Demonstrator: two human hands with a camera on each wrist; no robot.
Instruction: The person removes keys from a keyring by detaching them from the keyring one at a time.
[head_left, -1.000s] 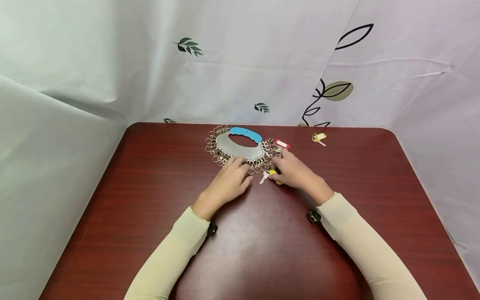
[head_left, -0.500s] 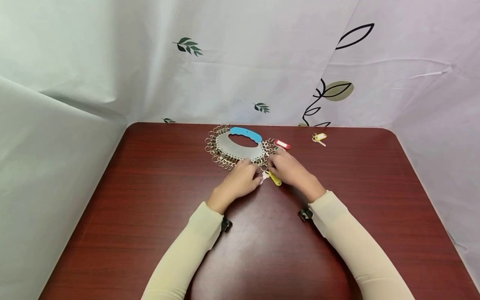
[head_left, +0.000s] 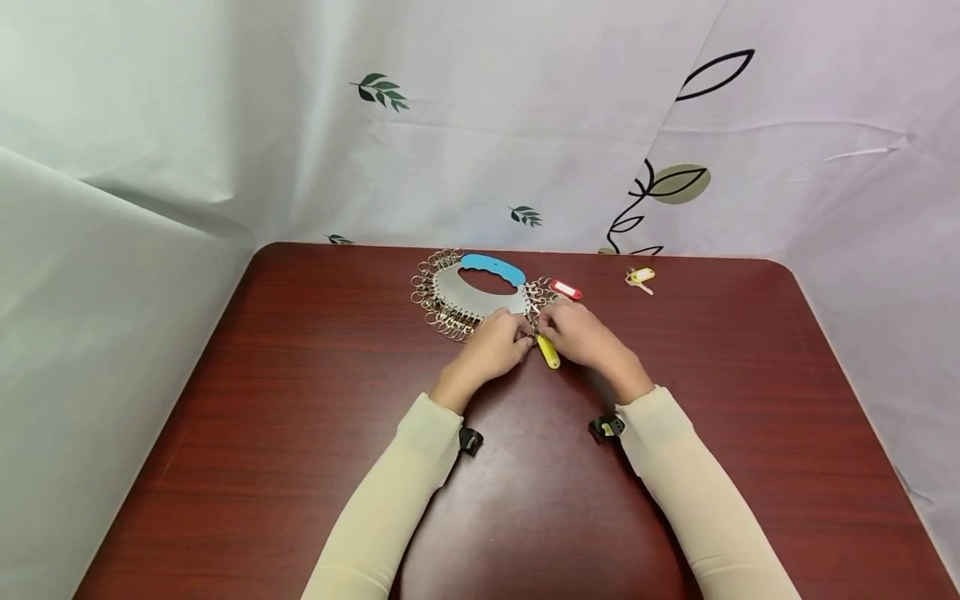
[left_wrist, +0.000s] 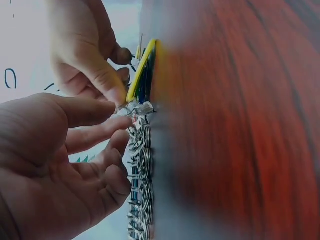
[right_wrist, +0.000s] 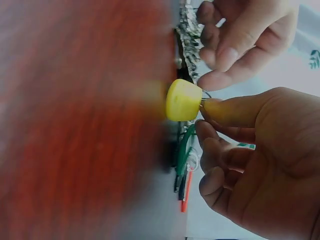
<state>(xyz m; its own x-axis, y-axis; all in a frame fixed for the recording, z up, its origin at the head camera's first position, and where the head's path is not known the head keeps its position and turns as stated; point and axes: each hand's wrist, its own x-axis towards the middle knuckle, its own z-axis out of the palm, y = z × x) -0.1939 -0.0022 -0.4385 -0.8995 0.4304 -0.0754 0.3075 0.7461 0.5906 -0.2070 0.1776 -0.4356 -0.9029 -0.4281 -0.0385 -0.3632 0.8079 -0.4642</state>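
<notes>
My left hand [head_left: 495,342] is at the lower right edge of a metal key-ring rack [head_left: 468,294] with a blue handle [head_left: 492,268]. Its thumb and index fingertips meet small metal pieces; whether they pinch one is hard to tell. Right beside it, my right hand [head_left: 581,332] pinches the ring end of a yellow key tag [head_left: 549,352] between thumb and finger. In the right wrist view the yellow tag [right_wrist: 183,101] points toward the table, and a green tag [right_wrist: 185,150] shows behind it. The key belonging to the yellow tag is hidden by the fingers.
A red key tag [head_left: 566,289] lies at the rack's right side. Farther right, a yellow-tagged key [head_left: 641,279] lies near the back edge of the dark red table [head_left: 720,400]. White patterned cloth [head_left: 450,150] hangs behind and at both sides.
My left hand has moved right and up, to the right hand's fingertips. The key, seen beside the yellow tag before, is now out of sight. My right hand has shifted slightly left.
</notes>
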